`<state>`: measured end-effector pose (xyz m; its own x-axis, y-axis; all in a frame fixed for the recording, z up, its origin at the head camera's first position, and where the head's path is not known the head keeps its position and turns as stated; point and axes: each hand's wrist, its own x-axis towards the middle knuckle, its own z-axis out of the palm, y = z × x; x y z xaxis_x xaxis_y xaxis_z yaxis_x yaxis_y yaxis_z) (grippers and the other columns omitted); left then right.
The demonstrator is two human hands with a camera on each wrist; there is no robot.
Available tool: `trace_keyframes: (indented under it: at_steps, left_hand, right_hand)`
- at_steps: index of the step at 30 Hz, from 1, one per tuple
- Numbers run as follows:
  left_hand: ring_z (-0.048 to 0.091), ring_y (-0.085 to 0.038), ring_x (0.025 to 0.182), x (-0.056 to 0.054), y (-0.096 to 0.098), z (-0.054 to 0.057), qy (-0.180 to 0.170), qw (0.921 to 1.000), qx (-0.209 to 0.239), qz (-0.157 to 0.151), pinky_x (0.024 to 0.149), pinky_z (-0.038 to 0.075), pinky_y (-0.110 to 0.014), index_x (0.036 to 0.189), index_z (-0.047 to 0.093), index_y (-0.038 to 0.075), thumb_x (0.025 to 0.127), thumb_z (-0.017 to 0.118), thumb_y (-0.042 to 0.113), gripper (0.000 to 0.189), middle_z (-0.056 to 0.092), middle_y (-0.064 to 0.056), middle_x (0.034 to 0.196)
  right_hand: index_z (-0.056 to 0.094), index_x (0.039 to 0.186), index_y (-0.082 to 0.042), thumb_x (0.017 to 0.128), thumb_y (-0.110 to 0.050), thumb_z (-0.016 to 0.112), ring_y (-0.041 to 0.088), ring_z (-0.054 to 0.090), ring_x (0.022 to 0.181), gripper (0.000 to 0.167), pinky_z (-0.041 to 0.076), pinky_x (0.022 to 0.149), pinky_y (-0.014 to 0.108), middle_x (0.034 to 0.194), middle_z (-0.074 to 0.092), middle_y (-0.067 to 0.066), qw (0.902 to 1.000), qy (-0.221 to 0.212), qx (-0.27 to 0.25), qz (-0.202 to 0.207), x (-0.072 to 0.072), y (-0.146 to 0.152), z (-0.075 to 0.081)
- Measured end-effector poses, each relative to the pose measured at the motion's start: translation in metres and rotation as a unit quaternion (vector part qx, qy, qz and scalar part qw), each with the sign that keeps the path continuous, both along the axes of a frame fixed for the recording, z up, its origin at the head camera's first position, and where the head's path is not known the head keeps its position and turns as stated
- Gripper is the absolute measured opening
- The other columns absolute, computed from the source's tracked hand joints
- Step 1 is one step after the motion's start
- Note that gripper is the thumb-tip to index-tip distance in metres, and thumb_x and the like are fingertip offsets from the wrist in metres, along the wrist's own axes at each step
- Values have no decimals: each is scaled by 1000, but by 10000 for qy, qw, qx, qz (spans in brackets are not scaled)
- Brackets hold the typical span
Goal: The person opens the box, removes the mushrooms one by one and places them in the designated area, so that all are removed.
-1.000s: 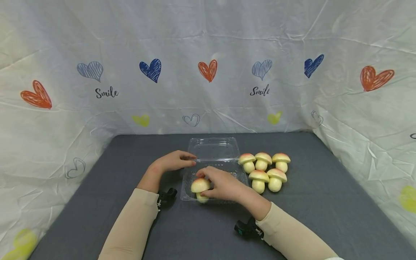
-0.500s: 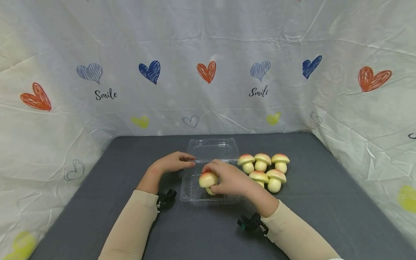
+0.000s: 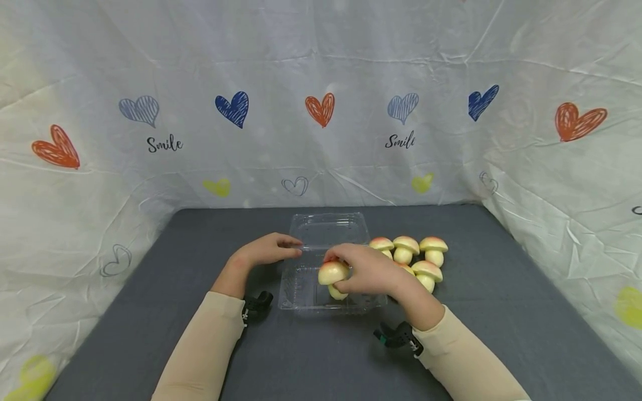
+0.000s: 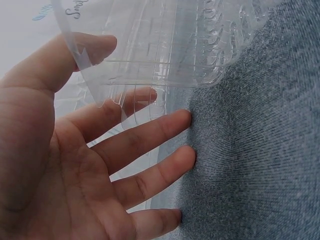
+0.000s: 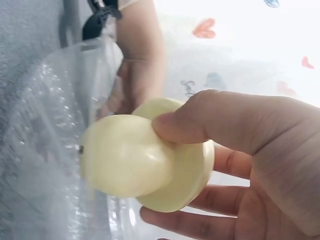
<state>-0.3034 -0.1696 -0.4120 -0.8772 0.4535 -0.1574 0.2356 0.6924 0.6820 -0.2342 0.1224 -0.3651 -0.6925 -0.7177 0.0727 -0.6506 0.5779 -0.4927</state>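
A clear plastic clamshell box (image 3: 296,305) lies on the table with its lid (image 3: 328,229) folded back. My right hand (image 3: 371,270) holds a pale yellow mushroom (image 3: 333,273) with a reddish cap over the box's base. In the right wrist view, the thumb lies where the stem of the mushroom (image 5: 130,157) meets the cap, with other fingers behind the cap. My left hand (image 3: 268,249) is at the box's left side near the hinge. In the left wrist view its fingers (image 4: 145,135) are spread and fairly straight beside the clear plastic (image 4: 195,65).
Several similar mushrooms (image 3: 433,249) lie in two rows just right of the box, partly hidden by my right hand. A dark grey cloth (image 3: 225,345) covers the table. Behind it hangs a white sheet (image 3: 351,44) printed with hearts.
My right hand has carried the mushroom rightward across the box, from its front left toward the middle. More of the loose mushrooms are now hidden behind that hand. My left hand has stayed put.
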Motion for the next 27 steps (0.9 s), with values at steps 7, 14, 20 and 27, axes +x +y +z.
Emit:
trace_keyframes:
  at_steps: [7, 14, 20, 27]
  left_hand:
    - [54, -33, 133, 1, 1, 3, 31, 10000, -14, 19, 108, 45, -53, 147, 59, 10, 103, 61, 38, 52, 57, -11, 146]
    - [53, -32, 134, 1, 0, 2, -30, 10000, 66, 49, 110, 44, -52, 147, 59, 10, 103, 62, 39, 53, 57, -9, 147]
    - [53, -33, 134, 2, 0, 2, 37, 10000, 22, 2, 109, 44, -54, 147, 59, 10, 103, 61, 39, 53, 57, -10, 147]
    - [53, -32, 134, 4, 0, 2, 48, 10000, -46, 24, 110, 43, -54, 147, 59, 13, 102, 62, 44, 55, 57, -8, 147]
  right_hand:
    - [65, 121, -19, 85, -15, 78, 13, 59, 78, 39, 52, 67, 35, 103, 63, -8, 9994, -224, -51, -265, -1, 12, 10]
    - [64, 124, -18, 86, -21, 82, 13, 61, 86, 42, 53, 72, 35, 107, 65, -5, 9986, -367, -11, -387, -4, 24, 17]
    - [64, 123, -17, 87, -22, 81, 19, 63, 91, 40, 54, 73, 37, 108, 66, -4, 9971, -632, -106, -407, -5, 35, 22]
    - [66, 119, -24, 87, -30, 81, 16, 64, 92, 36, 52, 77, 38, 103, 67, -8, 9963, -529, 26, -683, -6, 49, 28]
